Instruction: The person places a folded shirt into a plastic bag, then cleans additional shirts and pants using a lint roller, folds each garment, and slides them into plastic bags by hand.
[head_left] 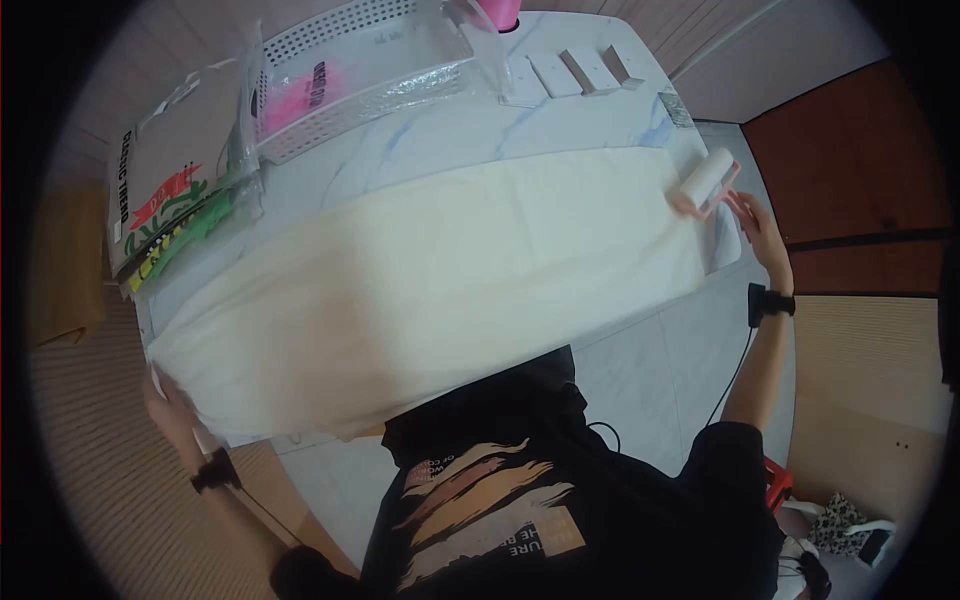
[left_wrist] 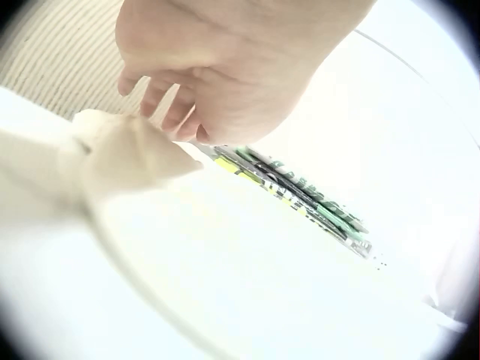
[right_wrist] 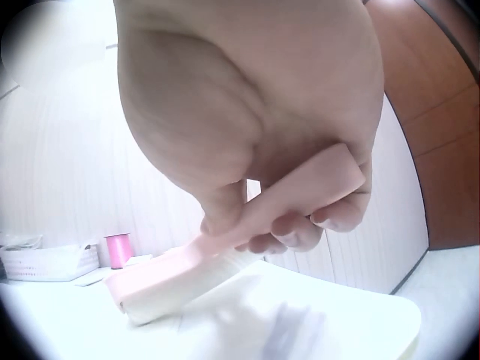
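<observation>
A long cream cloth [head_left: 450,260] lies across the marbled white table [head_left: 560,120], with soft folds and an uneven left end. At that end my left hand [head_left: 175,415] grips the cloth's edge; in the left wrist view the fabric [left_wrist: 135,154] bunches up beneath the curled fingers. My right hand [head_left: 762,235] is at the opposite end, fingers and thumb wrapped round the pink handle [right_wrist: 300,191] of a lint roller [head_left: 707,180]. Its white roll is at the cloth's right end, overlapping it in the head view.
A white perforated basket [head_left: 370,115] stands at the back, beside bagged folded garments [head_left: 180,160] at the left. Several small white boxes [head_left: 590,70] and a pink spool [right_wrist: 118,250] are behind the cloth. A cable [head_left: 735,375] hangs from the right wrist.
</observation>
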